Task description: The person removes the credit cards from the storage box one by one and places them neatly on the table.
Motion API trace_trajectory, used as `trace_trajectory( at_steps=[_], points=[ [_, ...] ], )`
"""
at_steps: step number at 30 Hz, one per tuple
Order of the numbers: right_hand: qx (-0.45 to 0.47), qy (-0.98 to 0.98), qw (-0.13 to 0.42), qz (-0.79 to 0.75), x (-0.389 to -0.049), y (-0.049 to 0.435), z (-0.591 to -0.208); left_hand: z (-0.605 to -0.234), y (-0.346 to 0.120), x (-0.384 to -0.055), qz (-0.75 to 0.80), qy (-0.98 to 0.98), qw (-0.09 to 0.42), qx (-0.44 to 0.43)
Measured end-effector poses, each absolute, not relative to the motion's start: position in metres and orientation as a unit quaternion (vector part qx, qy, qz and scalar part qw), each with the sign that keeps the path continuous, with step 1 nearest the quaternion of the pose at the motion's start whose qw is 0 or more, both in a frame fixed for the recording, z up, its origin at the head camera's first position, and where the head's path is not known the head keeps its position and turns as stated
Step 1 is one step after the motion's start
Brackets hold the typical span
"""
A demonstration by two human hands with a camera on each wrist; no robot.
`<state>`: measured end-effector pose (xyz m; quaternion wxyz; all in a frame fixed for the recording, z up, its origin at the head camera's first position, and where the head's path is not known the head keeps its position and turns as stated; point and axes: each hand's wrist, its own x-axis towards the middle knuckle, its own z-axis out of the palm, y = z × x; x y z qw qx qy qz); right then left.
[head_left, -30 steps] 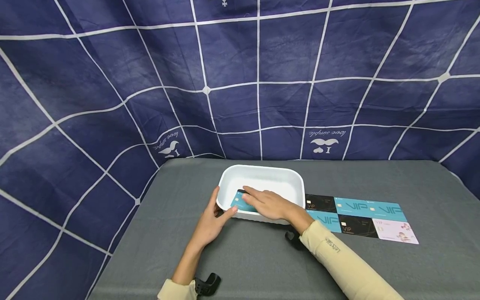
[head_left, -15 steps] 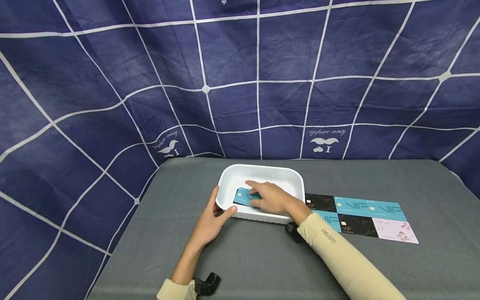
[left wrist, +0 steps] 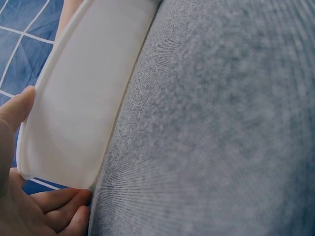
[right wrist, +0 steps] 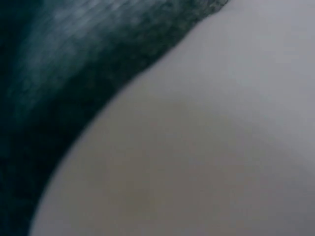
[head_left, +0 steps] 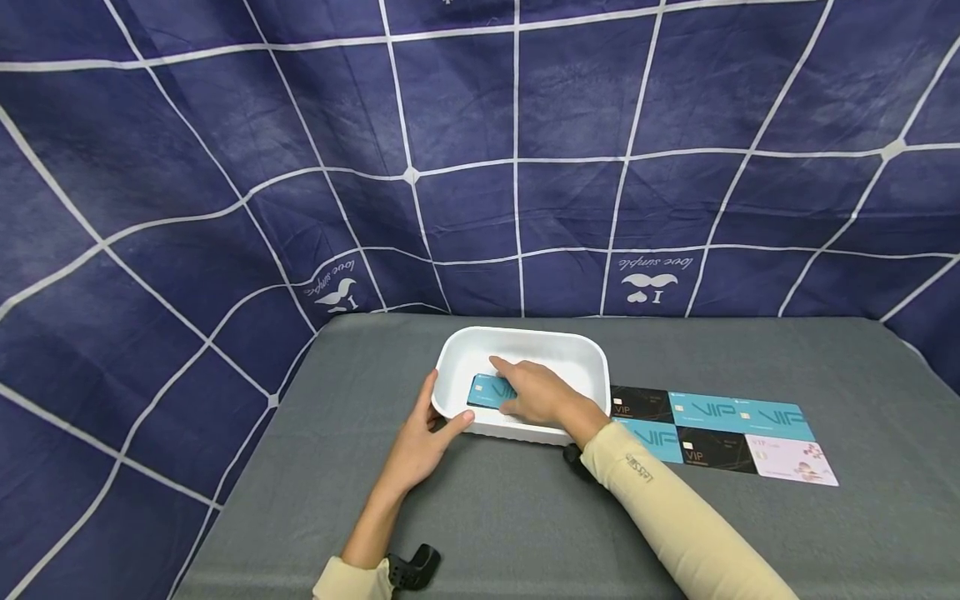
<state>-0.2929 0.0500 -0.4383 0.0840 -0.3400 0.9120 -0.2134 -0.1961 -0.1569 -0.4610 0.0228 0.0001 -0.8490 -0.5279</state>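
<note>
A white plastic basin [head_left: 555,348] sits on the grey cloth. My left hand [head_left: 418,446] holds its near left corner, thumb at the front rim and fingers along the left side; the left wrist view shows the thumb and fingertips against the basin's wall [left wrist: 83,98]. Inside lies a teal VIP card [head_left: 487,390] with a dark edge showing under it. My right hand [head_left: 542,392] reaches over the basin's front and grips the card by its long edges, index finger stretched beyond it. The palm hides the card's right part. The right wrist view shows mainly a blurred pale surface [right wrist: 197,147].
Right of the basin, several cards lie edge to edge in two rows: black ones [head_left: 716,450], teal ones [head_left: 776,419] and a pink one [head_left: 793,460]. Blue cloth [head_left: 570,208] with white lines hangs behind and at the left.
My right hand lay flatter over the cards, then drew its fingers in around them. The teal card and the dark one under it now line up more closely. My left hand stays put.
</note>
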Motion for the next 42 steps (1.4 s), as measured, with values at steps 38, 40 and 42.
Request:
trace_trajectory(
  at_steps=[38, 40, 42],
  points=[
    [-0.369, 0.896, 0.042, -0.244, -0.293, 0.053, -0.439, -0.459, -0.158, -0.197, -0.530, -0.848, 0.020, 0.002],
    [-0.371, 0.895, 0.043, -0.245, -0.292, 0.053, -0.438, -0.459, -0.158, -0.197, -0.526, -0.850, 0.019, 0.005],
    [-0.374, 0.893, 0.044, -0.244, -0.291, 0.054, -0.437, -0.458, -0.157, -0.197, -0.525, -0.851, 0.019, 0.005]
  ],
)
